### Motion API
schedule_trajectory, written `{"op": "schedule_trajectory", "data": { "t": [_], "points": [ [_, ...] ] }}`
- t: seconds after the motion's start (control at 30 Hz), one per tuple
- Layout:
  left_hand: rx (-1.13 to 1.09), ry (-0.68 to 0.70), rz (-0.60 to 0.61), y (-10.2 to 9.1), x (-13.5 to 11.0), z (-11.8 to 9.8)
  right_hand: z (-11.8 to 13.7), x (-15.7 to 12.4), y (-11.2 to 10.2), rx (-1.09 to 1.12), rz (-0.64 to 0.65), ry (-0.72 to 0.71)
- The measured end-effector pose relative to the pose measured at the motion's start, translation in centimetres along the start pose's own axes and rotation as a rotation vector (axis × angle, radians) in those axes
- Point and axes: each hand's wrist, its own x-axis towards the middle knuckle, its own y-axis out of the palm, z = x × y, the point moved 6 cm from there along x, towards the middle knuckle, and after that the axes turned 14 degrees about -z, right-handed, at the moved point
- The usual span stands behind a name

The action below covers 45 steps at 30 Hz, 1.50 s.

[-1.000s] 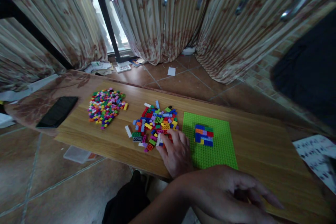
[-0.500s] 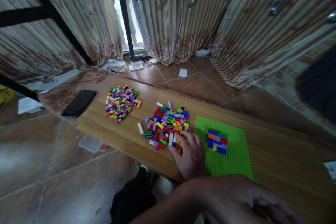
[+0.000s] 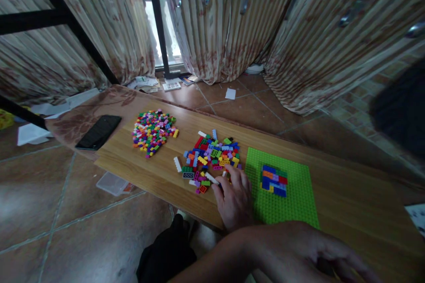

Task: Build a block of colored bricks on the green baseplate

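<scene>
My right hand (image 3: 234, 199) reaches palm down over the near right edge of a loose pile of coloured toy building bricks (image 3: 214, 152). Its fingers are apart, and the thumb and index fingertips are close to one end of a long white brick (image 3: 211, 178). Across the bottom, my left forearm passes in front of the right wrist. The left hand (image 3: 322, 252) is curled at the lower right, with a bit of yellow showing under its fingers; most of its grip is hidden. Beside the right hand lies a green baseplate (image 3: 299, 203) bearing a block of mostly blue bricks (image 3: 274, 181).
A heap of smaller coloured bricks (image 3: 152, 132) lies farther left on the wooden board (image 3: 129, 161). Beyond it is a black phone (image 3: 98, 132). A clear plastic box (image 3: 113, 183) sits on the floor. Striped curtains (image 3: 226, 26) hang behind.
My right hand has moved slightly left and down in the pile. The long white brick has turned from nearly upright to slanted. My left hand is almost unmoved.
</scene>
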Motion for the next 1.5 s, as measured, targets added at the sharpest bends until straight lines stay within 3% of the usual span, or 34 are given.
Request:
{"op": "schedule_trajectory", "data": {
  "t": [0.17,0.5,0.63,0.73,0.87,0.97,1.07,1.17,1.23,1.33,1.5],
  "points": [
    [-0.073,-0.028,-0.066,-0.6,-1.0,-0.7,-0.2,0.3,-0.5,0.019,-0.068,-0.011],
    [-0.116,-0.010,-0.107,-0.4,-0.8,-1.2,0.1,0.0,0.4,0.013,0.049,0.021],
    [-0.102,0.024,-0.087,-0.5,-0.9,-1.5,0.3,0.5,-0.3,0.114,-0.034,0.012],
    [-0.042,0.009,-0.066,-0.7,-1.3,-1.8,-1.4,1.0,-1.9,0.260,-0.128,0.106],
    [-0.016,0.076,-0.095,-1.5,-2.2,-2.9,-6.2,1.4,-5.1,0.338,-0.144,0.357],
    [0.027,0.178,-0.266,-3.5,-2.8,-4.1,-10.5,1.0,-8.0,0.396,-0.112,0.575],
    [0.116,0.168,-0.586,-6.9,-3.2,-4.2,-13.9,0.1,-10.7,0.401,-0.122,0.701],
    [0.407,0.117,-0.988,-10.5,-3.9,-3.7,-15.9,-1.1,-11.2,0.380,0.015,0.747],
    [0.652,0.099,-1.131,-11.5,-3.9,-3.4,-16.2,-1.6,-11.0,0.344,0.111,0.733],
    [0.864,0.109,-1.119,-11.4,-2.8,-2.6,-15.6,-1.6,-10.5,0.316,0.168,0.658],
    [1.023,0.089,-1.026,-10.3,-1.0,-1.2,-14.6,-0.5,-10.3,0.231,0.111,0.540]
  ]
}}
